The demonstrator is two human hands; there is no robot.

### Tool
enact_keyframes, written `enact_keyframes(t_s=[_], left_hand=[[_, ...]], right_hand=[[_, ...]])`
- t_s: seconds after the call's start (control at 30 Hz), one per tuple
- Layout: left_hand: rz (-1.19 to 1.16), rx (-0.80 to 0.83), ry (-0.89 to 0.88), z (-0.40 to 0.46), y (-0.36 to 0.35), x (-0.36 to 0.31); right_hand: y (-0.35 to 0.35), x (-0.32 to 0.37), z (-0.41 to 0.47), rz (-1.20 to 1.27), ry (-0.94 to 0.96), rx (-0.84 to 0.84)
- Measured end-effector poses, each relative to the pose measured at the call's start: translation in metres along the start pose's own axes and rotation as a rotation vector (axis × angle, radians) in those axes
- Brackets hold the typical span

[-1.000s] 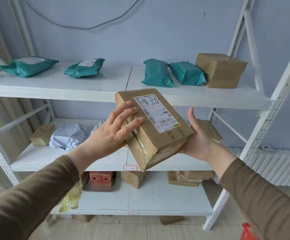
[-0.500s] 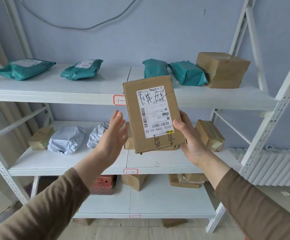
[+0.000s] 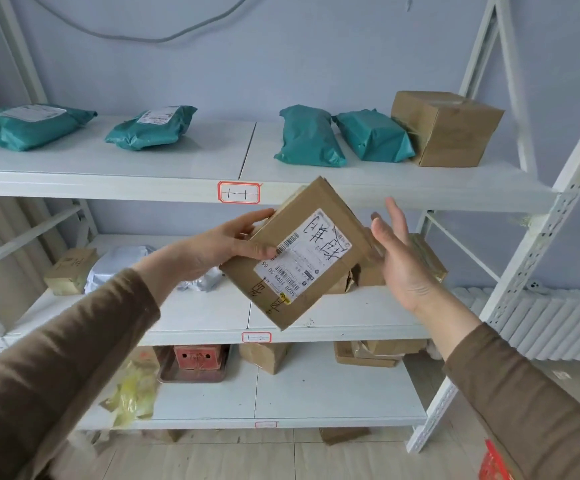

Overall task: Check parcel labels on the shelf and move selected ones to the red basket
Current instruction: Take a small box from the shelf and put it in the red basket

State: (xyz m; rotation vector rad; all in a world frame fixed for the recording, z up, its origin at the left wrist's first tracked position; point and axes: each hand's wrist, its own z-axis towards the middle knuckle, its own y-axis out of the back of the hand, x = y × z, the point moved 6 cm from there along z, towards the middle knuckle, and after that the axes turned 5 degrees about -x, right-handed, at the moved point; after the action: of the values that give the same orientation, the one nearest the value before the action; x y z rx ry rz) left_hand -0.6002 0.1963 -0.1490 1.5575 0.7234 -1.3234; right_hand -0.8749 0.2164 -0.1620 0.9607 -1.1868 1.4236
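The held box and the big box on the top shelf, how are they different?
The held box is flat and thin; the big box is deep and bulky. The held box is tilted in the air, gripped by the left hand; the big box rests on the top shelf. The held box shows a white label; none shows on the big box. Both are brown cardboard.

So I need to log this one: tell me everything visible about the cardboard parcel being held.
The cardboard parcel is a flat brown box, taped and a little worn at the edges, held tilted in front of the middle shelf. Its white shipping label faces the camera, with barcodes, printed digits and black handwriting. The left hand grips its left edge; the right hand is open beside it.
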Motion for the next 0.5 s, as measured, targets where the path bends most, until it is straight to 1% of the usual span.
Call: enact_keyframes(t_s=[0.07,0.17,0.23,0.27,0.4,0.5], left_hand=[[-0.016,0.026,0.016,0.005,-0.005,-0.002],[-0.216,0.008,-0.005,0.012,-0.028,0.001],[-0.34,0.0,-0.019,0.016,-0.054,0.006],[-0.364,-0.003,-0.021,0.019,-0.068,0.009],[-0.418,0.016,-0.001,0.03,-0.133,0.013],[-0.446,0.066,0.029,0.043,-0.185,0.016]], right_hand=[[0.003,0.002,0.002,-0.005,-0.005,0.031],[0.007,-0.015,-0.006,-0.019,-0.037,0.047],[0.014,-0.027,-0.018,-0.01,-0.049,0.017],[0.017,-0.031,-0.028,-0.006,-0.05,0.012],[0.048,-0.032,-0.068,-0.039,-0.038,-0.043],[0.091,-0.027,-0.093,-0.038,-0.036,-0.148]])
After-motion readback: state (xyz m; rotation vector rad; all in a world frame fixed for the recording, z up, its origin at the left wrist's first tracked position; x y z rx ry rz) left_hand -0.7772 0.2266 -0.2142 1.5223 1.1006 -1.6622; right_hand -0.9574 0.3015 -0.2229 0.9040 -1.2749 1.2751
